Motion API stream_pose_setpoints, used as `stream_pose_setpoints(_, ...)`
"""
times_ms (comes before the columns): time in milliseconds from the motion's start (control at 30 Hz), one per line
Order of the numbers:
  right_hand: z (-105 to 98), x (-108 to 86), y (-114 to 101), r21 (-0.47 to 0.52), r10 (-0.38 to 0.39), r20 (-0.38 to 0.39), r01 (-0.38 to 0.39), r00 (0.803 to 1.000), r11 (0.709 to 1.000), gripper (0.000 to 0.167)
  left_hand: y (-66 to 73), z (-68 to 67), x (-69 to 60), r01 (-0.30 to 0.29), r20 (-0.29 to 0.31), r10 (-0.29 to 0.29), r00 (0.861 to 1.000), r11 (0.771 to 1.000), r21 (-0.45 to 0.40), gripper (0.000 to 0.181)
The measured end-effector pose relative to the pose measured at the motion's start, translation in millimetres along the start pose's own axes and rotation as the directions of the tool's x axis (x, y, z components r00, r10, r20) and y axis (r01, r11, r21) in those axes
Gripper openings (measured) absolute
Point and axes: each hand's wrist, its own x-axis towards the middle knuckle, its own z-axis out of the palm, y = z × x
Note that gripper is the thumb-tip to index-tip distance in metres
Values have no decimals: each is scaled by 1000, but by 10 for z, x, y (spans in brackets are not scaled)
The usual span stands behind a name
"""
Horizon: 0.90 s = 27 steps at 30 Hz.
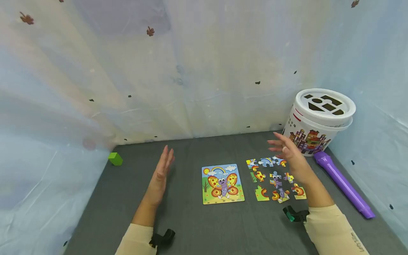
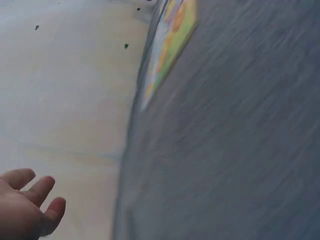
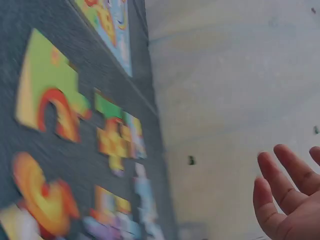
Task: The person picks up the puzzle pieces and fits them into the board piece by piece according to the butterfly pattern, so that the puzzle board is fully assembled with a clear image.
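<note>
At nine o'clock from the butterfly board (image 1: 223, 184): left hand (image 1: 159, 177), fingers released | two o'clock: right hand (image 1: 294, 159), fingers loosely spread | three o'clock: puzzle pieces (image 1: 276, 179)

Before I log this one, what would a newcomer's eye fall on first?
Likely the bright butterfly board, flat on the grey table, between the left hand and right hand. Just right of it lie loose puzzle pieces in matching colours. The white bucket standing at the far right corner catches the eye too, with a purple stick lying beside it.
</note>
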Motion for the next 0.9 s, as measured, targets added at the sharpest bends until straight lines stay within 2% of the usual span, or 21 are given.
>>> stream_pose_setpoints(167, 137, 36, 240, 62, 124, -35, -122, 992, 991, 59, -217, 188, -27, 68, -11, -70, 998, 991, -112, 101)
stream_pose_setpoints(300, 227, 121, 442, 76, 227, -49, -223, 973, 972, 60, -368, 301, 18, 104, -34, -112, 993, 977, -185, 105)
stream_pose_setpoints(400, 277, 132, 636, 80, 290, -43, -286, 956, 955, 64, -474, 359, 18, 138, -36, -148, 988, 972, -192, 104)
stream_pose_setpoints(467, 288, 126, 774, 65, 321, -23, -319, 947, 945, 66, -543, 384, -9, 162, -20, -166, 986, 978, -133, 99)
stream_pose_setpoints(567, 287, 93, 871, 29, 348, -1, -348, 938, 937, 66, -619, 404, -39, 178, 20, -177, 984, 984, -30, 97)
stream_pose_setpoints(700, 309, 57, 891, -56, 345, 44, -342, 938, 938, 63, -620, 426, -62, 187, 74, -199, 977, 972, 145, 106)
stream_pose_setpoints(733, 320, 50, 905, -87, 338, 57, -333, 939, 939, 62, -609, 435, -69, 186, 85, -205, 975, 964, 191, 109)
stream_pose_setpoints(800, 341, 50, 924, -160, 317, 83, -301, 945, 940, 62, -600, 453, -86, 201, 98, -239, 966, 933, 297, 112)
stream_pose_setpoints(900, 357, 71, 949, -251, 287, 113, -253, 951, 934, 67, -610, 488, -97, 229, 112, -309, 944, 863, 450, 113)
